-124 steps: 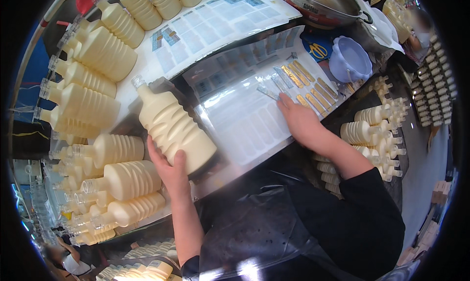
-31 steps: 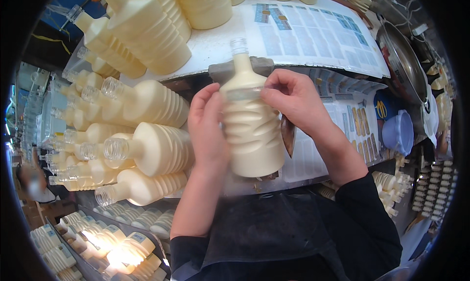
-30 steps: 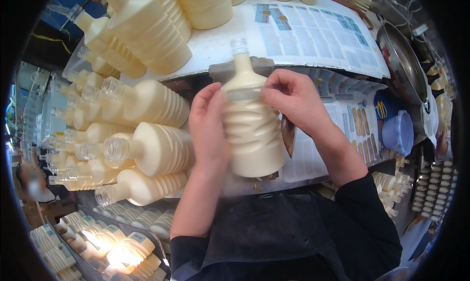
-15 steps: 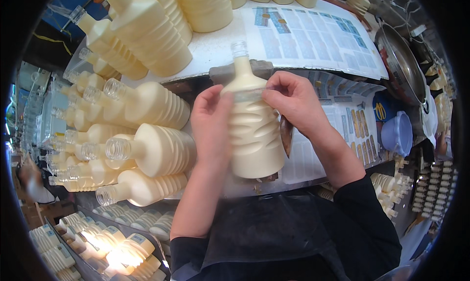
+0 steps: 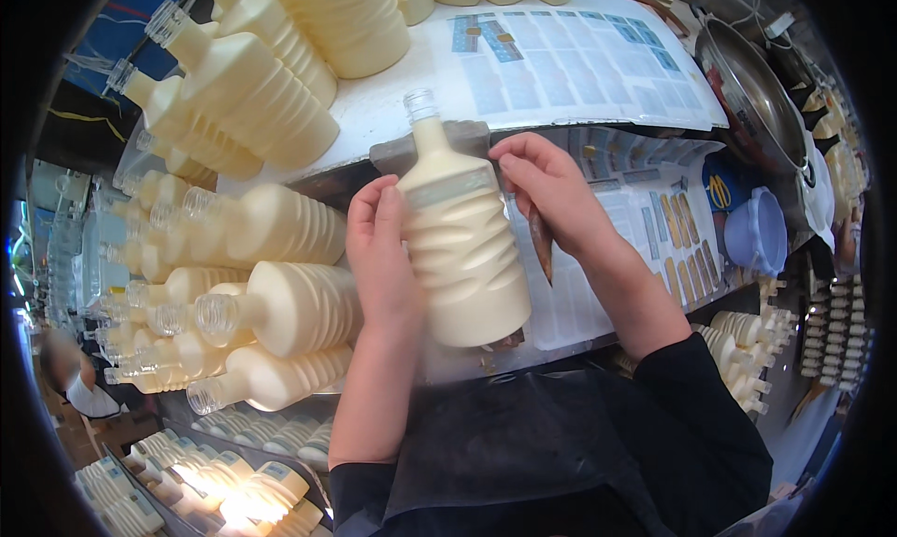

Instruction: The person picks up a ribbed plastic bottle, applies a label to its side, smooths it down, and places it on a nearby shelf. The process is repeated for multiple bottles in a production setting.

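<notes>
A cream plastic bottle (image 5: 467, 247) with a clear threaded neck and wavy ribs lies in front of me, its neck pointing away. Its shoulder end rests by a grey block (image 5: 388, 154). A pale, see-through label strip (image 5: 453, 189) lies across the bottle just below the shoulder. Against the bottle's left side, my left hand (image 5: 385, 252) is closed, its lower fingers hidden. My right hand (image 5: 556, 191) is just off the bottle's right shoulder, thumb and forefinger pinched together. From under its curled fingers sticks a pointed brown tool (image 5: 540, 245), tip toward me.
Similar bottles (image 5: 290, 303) are stacked at left, and more stand upright (image 5: 252, 88) at far left. Label sheets (image 5: 579, 70) cover the white board and the lower table. A metal pan (image 5: 757, 79) and a lilac bucket (image 5: 755, 233) are at right.
My right fingers have come away from the label to the right of the bottle. The left fingers have slid off the label's left end to the bottle's side. The view has shifted slightly.
</notes>
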A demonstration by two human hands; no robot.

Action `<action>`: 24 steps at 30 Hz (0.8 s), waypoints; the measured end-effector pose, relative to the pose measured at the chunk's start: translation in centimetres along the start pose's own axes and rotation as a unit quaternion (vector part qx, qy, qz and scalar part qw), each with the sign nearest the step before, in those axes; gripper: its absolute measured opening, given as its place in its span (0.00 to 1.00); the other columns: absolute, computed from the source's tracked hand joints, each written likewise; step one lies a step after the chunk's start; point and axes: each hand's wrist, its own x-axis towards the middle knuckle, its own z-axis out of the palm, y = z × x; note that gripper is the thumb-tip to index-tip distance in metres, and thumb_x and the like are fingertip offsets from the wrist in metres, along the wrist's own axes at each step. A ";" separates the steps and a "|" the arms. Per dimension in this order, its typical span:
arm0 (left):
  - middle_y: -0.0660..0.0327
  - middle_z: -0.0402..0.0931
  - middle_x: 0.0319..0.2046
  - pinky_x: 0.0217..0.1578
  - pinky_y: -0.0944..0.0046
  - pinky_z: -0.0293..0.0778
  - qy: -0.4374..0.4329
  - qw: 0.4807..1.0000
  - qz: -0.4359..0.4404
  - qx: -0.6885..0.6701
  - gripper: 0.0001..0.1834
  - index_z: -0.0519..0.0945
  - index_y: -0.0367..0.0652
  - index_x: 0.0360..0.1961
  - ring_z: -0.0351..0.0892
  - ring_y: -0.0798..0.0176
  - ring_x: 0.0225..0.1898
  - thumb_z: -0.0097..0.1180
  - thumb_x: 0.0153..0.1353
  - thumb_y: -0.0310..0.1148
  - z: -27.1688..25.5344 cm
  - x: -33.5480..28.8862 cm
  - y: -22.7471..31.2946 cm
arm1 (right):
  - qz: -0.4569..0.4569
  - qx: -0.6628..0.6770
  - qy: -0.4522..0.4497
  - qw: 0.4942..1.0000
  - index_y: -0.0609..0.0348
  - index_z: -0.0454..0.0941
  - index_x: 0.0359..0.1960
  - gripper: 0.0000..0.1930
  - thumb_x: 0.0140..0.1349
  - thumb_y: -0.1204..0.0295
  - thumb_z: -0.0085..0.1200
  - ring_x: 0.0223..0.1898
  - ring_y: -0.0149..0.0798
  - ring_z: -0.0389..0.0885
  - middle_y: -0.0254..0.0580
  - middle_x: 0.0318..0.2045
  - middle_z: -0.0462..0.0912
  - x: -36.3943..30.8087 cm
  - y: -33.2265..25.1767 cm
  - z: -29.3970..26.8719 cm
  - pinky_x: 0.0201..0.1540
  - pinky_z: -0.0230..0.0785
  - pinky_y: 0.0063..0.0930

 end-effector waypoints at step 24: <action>0.63 0.76 0.46 0.51 0.69 0.74 0.014 0.999 0.013 0.033 0.12 0.75 0.37 0.54 0.75 0.71 0.46 0.57 0.74 0.29 0.3 0.5 -0.6 | 0.052 0.045 -0.045 0.997 0.59 0.74 0.52 0.15 0.73 0.65 0.59 0.27 0.18 0.73 0.27 0.30 0.78 0.2 0.3 0.3 0.30 0.65 0.13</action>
